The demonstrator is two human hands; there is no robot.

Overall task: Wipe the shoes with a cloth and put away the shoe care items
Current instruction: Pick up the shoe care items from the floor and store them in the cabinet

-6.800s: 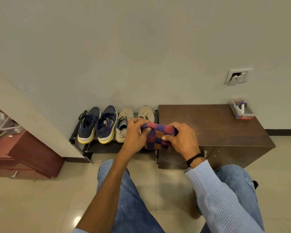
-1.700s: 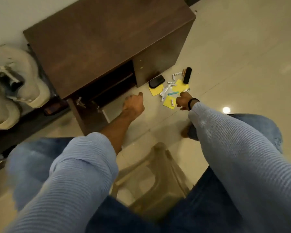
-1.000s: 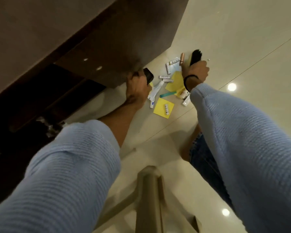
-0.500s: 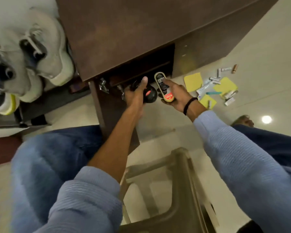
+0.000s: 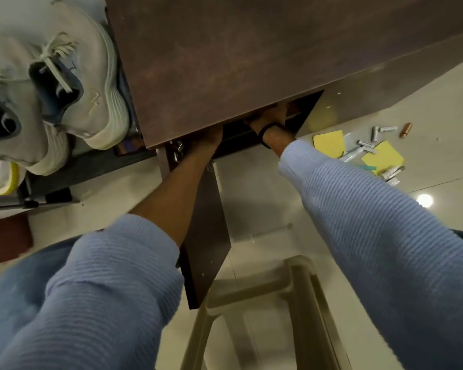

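Both my hands reach into the open compartment of the dark brown cabinet [image 5: 225, 62]. My left hand [image 5: 209, 138] is mostly hidden under the cabinet top, just right of the door hinge. Only the back of my right hand [image 5: 270, 116] and its black wristband show; its fingers are inside the dark opening. Whatever the hands hold is out of sight. Beige shoes [image 5: 86, 76] sit on the rack to the left. On the floor to the right lie yellow cloths [image 5: 329, 142], small white tubes [image 5: 366, 149] and a copper-coloured tube [image 5: 406, 129].
The cabinet door [image 5: 206, 236] stands open toward me, between my arms. A beige plastic stool [image 5: 278, 303] is below me. A navy and yellow shoe [image 5: 0, 180] shows at the far left edge. The floor is glossy tile.
Half a second ago my left hand held a round black tin and my right a brush in front of the opening. Both hands have since gone inside, and the items are hidden.
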